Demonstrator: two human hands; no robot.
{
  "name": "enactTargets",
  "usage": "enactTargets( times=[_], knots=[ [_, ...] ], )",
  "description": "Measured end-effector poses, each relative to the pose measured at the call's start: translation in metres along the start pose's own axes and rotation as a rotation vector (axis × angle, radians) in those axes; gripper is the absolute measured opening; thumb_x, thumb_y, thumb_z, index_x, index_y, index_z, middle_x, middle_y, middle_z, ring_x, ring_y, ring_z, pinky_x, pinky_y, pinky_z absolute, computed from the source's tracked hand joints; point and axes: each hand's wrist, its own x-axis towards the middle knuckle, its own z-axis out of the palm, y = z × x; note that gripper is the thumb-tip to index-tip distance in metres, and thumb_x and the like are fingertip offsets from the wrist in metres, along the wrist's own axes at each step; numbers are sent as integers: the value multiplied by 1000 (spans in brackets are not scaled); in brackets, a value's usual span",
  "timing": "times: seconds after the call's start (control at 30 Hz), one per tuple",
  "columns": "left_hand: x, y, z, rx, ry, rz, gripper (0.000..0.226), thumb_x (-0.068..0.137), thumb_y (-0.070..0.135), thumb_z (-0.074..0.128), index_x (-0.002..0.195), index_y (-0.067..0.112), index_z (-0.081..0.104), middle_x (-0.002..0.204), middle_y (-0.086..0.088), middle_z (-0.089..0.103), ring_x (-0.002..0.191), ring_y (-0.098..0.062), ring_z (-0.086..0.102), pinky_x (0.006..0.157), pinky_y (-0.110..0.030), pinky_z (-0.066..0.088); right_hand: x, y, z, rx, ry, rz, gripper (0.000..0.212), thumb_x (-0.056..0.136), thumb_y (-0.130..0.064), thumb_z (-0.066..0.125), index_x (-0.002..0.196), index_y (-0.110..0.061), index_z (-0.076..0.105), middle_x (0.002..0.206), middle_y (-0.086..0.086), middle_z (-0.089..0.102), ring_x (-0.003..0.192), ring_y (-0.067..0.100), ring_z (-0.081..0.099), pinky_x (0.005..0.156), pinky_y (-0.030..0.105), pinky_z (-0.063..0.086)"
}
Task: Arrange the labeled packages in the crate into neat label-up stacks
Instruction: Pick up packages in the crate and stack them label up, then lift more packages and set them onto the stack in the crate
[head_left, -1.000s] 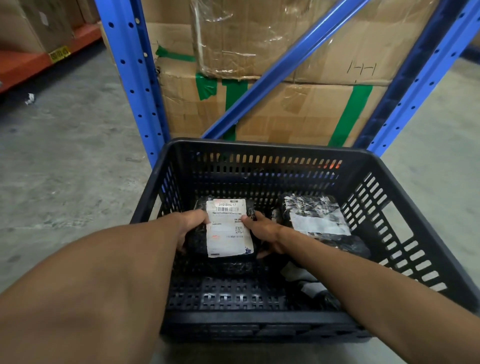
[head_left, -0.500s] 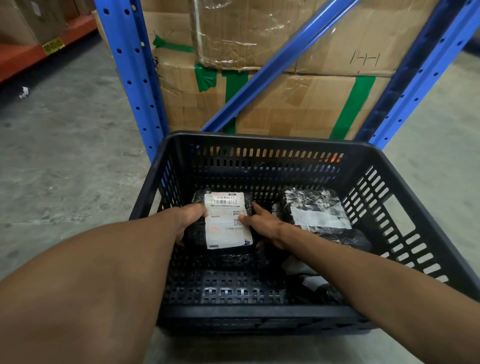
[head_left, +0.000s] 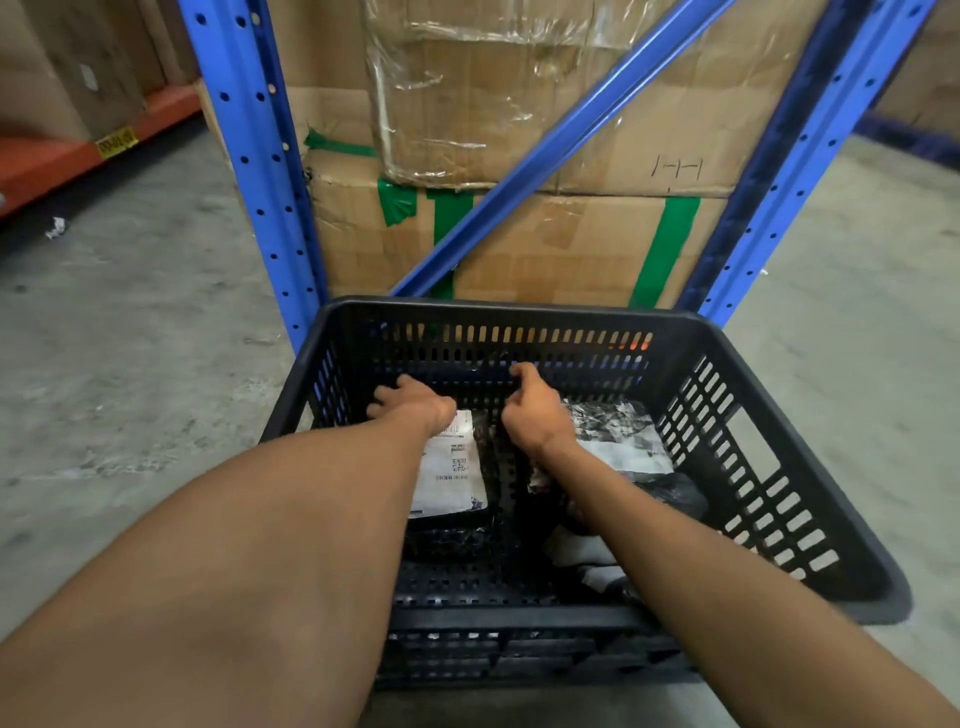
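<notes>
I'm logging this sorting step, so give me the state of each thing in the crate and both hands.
crate: upright, open-topped, on the floor.
left package: flat, label up, released.
right package: flat, white label up.
loose packages: jumbled at the near right, unstacked.
left hand: empty, fingers curled down.
right hand: loosely curled, holding nothing visible.

Dim warehouse light, wide-angle edge distortion, slight blur

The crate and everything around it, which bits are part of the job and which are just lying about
Job: black crate, labelled package, right-hand package stack, loose packages near the front, left hand, right hand.

Lying about: cardboard boxes, blue rack, paper scrap.
</notes>
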Motion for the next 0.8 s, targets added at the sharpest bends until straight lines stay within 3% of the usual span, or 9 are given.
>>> enactTargets(
  times=[0.1, 0.2, 0.23, 0.33, 0.47, 0.53, 0.6, 0.73, 0.8],
  knots=[
    [-9, 23, 10, -46, -89, 179, 45, 92, 23, 54, 133, 5, 53, 138, -18, 52, 124, -35, 52, 107, -42, 44, -2, 11, -33, 24, 90, 126, 43, 88, -8, 45, 129, -18, 55, 121, 14, 67, 111, 35, 62, 102, 50, 48],
    [-22, 39, 27, -217, -331, 238, 31, 98, 16, 47, 126, 8, 59, 115, -12, 63, 87, -21, 64, 81, -32, 54, -2, 32, -67, -107, 78, 215, 33, 89, -15, 50, 121, -17, 59, 123, 14, 66, 115, 36, 60, 105, 48, 46],
    [-27, 44, 33, -251, -399, 225, 32, 100, 19, 46, 129, 10, 56, 113, -11, 63, 83, -19, 63, 82, -31, 55, -2, 41, -77, -183, 67, 238, 32, 91, -21, 52, 122, -16, 60, 124, 15, 65, 118, 37, 59, 106, 49, 46],
    [-33, 57, 58, -212, -525, 156, 44, 101, 29, 45, 142, 11, 42, 125, -14, 56, 98, -24, 60, 95, -35, 52, -3, 74, -95, -349, 35, 306, 44, 95, -34, 55, 133, -11, 54, 139, 20, 54, 128, 41, 52, 109, 49, 44],
    [-38, 64, 90, -190, -617, 90, 44, 99, 33, 49, 134, 7, 43, 112, -16, 55, 103, -29, 61, 98, -40, 47, -7, 105, -90, -413, -105, 397, 71, 92, -40, 63, 149, -7, 39, 153, 22, 43, 140, 39, 43, 116, 46, 38],
    [-37, 68, 102, -248, -623, 66, 43, 98, 32, 51, 134, 9, 46, 116, -12, 59, 102, -26, 61, 84, -37, 48, -3, 107, -84, -421, -170, 435, 85, 91, -50, 62, 155, -6, 27, 158, 21, 38, 145, 37, 39, 119, 46, 33],
    [-36, 69, 109, -270, -577, 67, 36, 97, 34, 52, 126, 12, 51, 96, -6, 58, 80, -20, 56, 68, -31, 46, 5, 109, -82, -371, -151, 480, 91, 87, -51, 66, 155, -5, 26, 158, 22, 36, 145, 39, 38, 118, 46, 35],
    [-30, 68, 116, -218, -569, 83, 42, 95, 36, 58, 130, 14, 52, 121, -7, 61, 95, -22, 58, 74, -34, 48, 14, 114, -84, -356, -138, 458, 95, 83, -57, 71, 150, -1, 34, 155, 21, 38, 143, 36, 40, 115, 38, 39],
    [-25, 67, 112, -213, -590, 68, 28, 95, 28, 60, 117, 12, 56, 93, -6, 61, 66, -17, 56, 67, -33, 50, 16, 116, -89, -310, -130, 433, 93, 81, -61, 71, 147, -2, 42, 153, 18, 44, 143, 37, 40, 117, 40, 37]
  ],
)
